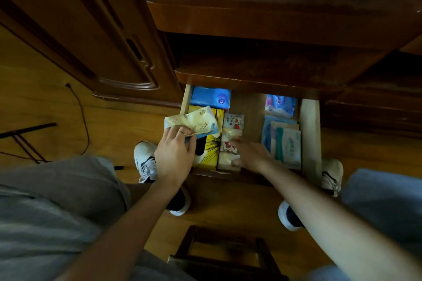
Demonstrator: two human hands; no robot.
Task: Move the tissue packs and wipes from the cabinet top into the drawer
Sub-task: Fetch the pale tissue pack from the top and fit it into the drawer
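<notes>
Open drawer (310, 134) holding tissue packs, left hand (174, 154) fingers grasping cream pack (191, 122), right hand (249, 152) blurred.

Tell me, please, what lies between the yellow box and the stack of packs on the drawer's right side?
In the head view, a row of cartoon-print tissue packs and bare drawer floor.

Right hand (249, 155) motion-blurred, grip unclear; drawer (310, 134) rear hidden under cabinet

bare forearms, no sleeves in view. a thin ring (180, 133) circles one finger of the left hand (174, 152). grey trousers (57, 200), white lace-up sneakers (146, 162) with dark panels.
</notes>
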